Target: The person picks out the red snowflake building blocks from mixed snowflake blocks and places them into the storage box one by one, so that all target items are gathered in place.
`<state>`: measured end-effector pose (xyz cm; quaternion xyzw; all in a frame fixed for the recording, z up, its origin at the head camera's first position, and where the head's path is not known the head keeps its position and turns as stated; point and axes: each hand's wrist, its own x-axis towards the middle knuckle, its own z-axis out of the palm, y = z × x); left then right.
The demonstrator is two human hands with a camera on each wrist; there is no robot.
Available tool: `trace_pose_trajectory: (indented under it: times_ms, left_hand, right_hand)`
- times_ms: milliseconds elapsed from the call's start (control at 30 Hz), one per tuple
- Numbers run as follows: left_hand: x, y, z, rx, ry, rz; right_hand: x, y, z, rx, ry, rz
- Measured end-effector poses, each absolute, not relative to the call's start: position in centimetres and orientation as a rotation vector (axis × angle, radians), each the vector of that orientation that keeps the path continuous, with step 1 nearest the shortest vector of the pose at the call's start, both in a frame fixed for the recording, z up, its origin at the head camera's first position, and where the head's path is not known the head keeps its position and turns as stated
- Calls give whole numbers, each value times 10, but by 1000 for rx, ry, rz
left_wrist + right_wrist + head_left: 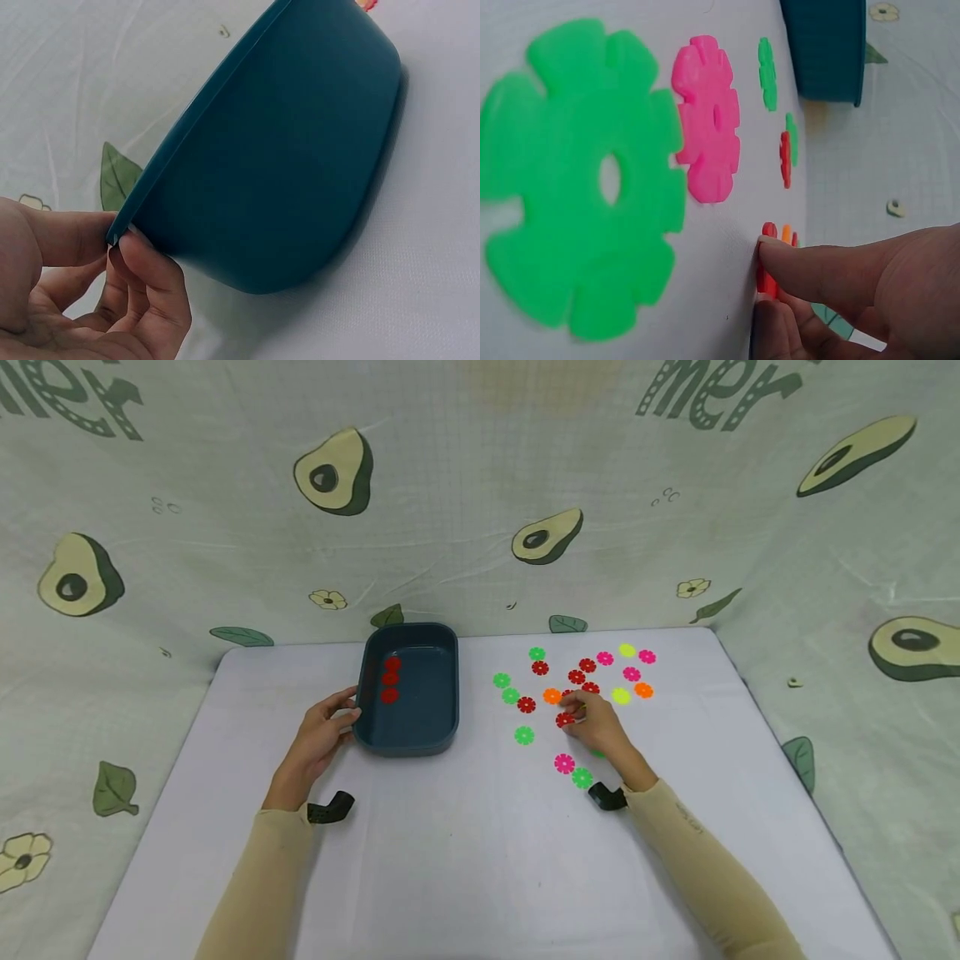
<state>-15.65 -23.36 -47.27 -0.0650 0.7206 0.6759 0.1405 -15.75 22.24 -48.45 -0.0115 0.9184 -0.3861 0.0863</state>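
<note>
Tray (427, 702), left hand (321, 737) pinching rim (166, 154), tabletop (480, 768) gap before discs (520, 736)

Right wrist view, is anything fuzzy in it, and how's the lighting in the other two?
Right wrist: the near green disc looms large with slightly soft edges; left wrist: dimmer light, a soft shadow along the base of the blue tray; head: brighter, more even light, though the far-right avocado print looks stretched.

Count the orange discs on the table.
2: one orange disc just left of the right hand, another orange disc farther right beside a yellow disc. The hand may hide more.
</note>
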Motion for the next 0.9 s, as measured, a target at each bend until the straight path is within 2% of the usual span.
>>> trace_pose_trajectory:
  times_ms: [900]
  left_hand:
    - [-156, -234, -475, -193, 2051, 1990]
  right_hand:
    - [-162, 224, -483, -7, 2709, -1118]
